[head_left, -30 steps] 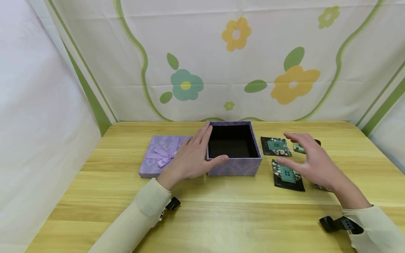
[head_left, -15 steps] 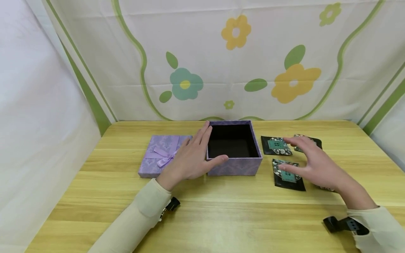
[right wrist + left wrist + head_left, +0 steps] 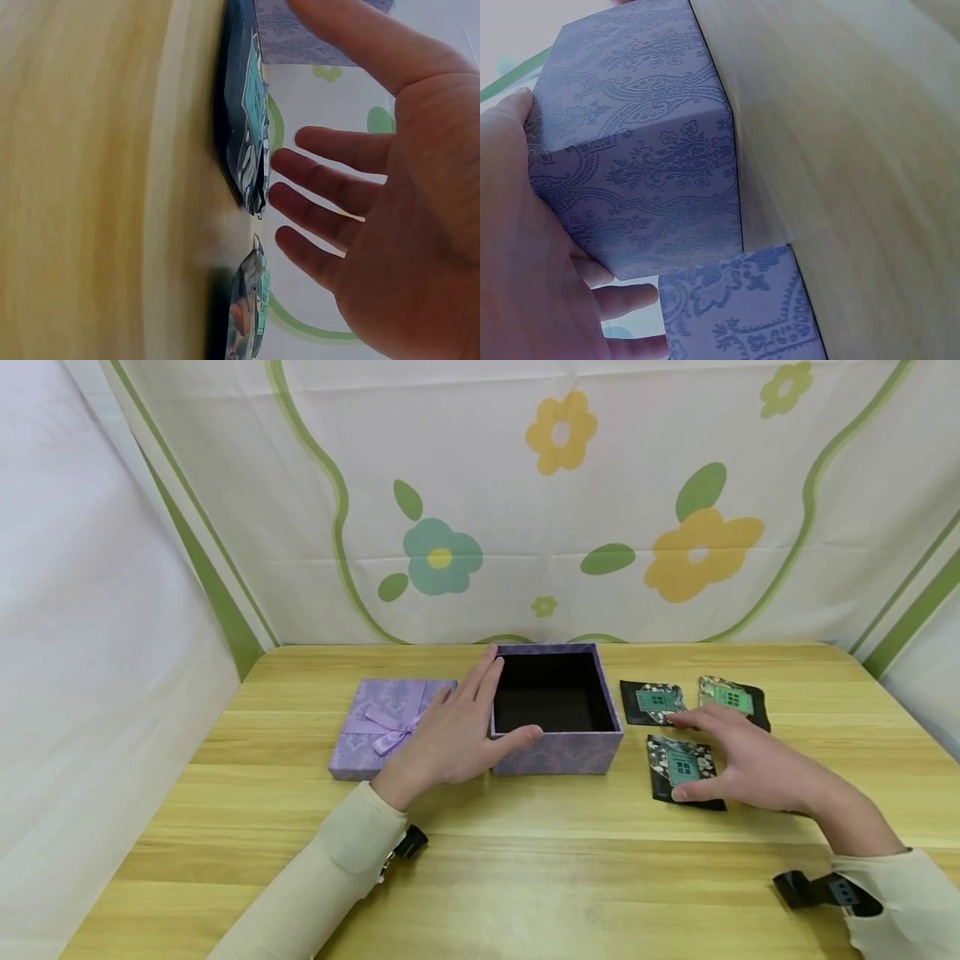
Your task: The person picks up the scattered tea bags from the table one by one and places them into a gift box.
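My left hand (image 3: 457,735) lies along the left wall of a purple patterned box (image 3: 555,755), fingers extended and thumb at the front corner. In the left wrist view the same box (image 3: 637,180) has fingertips at its edge. Over on the right, my right hand (image 3: 761,770) hovers low above the packets, thumb and fingers apart, palm empty. Its thumb overlaps a black floral packet with a teal label (image 3: 681,760); the fingertips overlap the corner of another such packet (image 3: 651,700). The right wrist view shows the palm beside a packet (image 3: 241,97) on the table.
A purple lid with a ribbon bow (image 3: 375,718) lies left of the box, partly behind my left hand. A packet with a green label (image 3: 733,697) lies at the back right. The wooden table (image 3: 510,877) ends at a flowered cloth (image 3: 300,510).
My right hand has lowered and shifted slightly right over the packets, uncovering the green-labelled one at the back. My left hand stays on the box.
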Motion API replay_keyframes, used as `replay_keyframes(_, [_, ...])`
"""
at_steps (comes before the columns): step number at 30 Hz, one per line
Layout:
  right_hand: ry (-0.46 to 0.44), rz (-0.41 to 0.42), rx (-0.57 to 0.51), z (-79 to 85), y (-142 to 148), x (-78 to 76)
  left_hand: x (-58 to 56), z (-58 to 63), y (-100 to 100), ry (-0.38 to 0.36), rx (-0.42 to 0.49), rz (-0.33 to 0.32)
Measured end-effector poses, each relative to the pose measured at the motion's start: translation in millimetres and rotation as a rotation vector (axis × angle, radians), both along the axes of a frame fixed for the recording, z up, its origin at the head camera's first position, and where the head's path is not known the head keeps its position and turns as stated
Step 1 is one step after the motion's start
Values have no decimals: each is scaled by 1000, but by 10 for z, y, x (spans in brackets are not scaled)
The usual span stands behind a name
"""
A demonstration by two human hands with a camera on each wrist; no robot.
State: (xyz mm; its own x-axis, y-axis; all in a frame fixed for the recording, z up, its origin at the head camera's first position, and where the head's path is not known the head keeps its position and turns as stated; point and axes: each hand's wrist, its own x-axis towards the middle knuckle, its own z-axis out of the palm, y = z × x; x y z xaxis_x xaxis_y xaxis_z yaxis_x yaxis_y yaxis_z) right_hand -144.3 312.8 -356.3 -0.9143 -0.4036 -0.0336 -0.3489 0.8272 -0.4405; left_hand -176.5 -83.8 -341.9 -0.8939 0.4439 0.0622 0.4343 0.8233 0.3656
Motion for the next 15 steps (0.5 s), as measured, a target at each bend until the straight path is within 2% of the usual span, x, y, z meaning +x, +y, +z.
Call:
replay_keyframes(7, [5,24,56,-45,20,3,-8,-11,0,1,2,1])
replay_keyframes(15, [-19,38,66,-65,34,6,-8,-21,-7,9,-2,-4])
